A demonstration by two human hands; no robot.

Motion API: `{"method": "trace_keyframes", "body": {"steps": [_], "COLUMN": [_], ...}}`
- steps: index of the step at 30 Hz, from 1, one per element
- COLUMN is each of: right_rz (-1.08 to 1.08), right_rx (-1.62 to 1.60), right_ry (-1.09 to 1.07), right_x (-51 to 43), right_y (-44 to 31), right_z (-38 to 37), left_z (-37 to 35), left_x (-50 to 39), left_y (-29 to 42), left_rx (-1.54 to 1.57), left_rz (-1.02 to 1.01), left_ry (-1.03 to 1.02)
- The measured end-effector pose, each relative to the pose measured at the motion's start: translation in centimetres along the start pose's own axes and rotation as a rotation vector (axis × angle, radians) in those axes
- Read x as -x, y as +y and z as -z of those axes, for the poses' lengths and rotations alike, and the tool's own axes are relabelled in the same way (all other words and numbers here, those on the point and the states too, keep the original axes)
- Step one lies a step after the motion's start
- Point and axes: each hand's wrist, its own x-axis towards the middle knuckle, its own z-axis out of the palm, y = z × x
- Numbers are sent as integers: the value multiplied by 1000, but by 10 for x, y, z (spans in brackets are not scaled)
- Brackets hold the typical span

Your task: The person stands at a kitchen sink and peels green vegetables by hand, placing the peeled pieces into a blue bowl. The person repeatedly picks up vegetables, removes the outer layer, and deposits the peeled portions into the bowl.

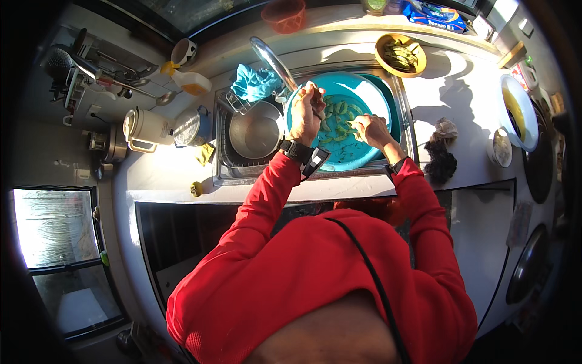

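Observation:
A turquoise plastic basin (350,157) sits in the right side of a steel double sink, holding green bean pods (338,108) and loose bits. Over the basin's left part, my left hand (305,113) is curled with its fingers bent up; something dark shows at its palm, too unclear to name. My right hand (372,129) is above the basin's right part, with fingertips pinched on a green pod (356,132). The chrome faucet (275,63) reaches to just behind my left hand. A yellow bowl (382,59) of green pods stands behind the sink at the right.
A metal pan (255,132) lies in the left sink basin, near a blue cloth (254,83). Left on the counter stand a cream kettle (152,127) and a spray bottle (194,83). At right are a dark mesh scrubber (440,161), a small white bowl (500,148) and a larger pale bowl (529,109).

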Motion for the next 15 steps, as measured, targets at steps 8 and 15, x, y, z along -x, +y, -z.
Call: {"method": "trace_keyframes", "body": {"steps": [8, 15], "right_rz": [-107, -67], "right_rx": [143, 115], "right_ry": [-370, -632], "right_x": [-20, -87], "right_y": [56, 42], "right_z": [-39, -79], "left_z": [60, 102], "left_x": [3, 34], "left_y": [-3, -8], "left_rx": [152, -90], "left_rz": [261, 316], "left_ry": [47, 213]}}
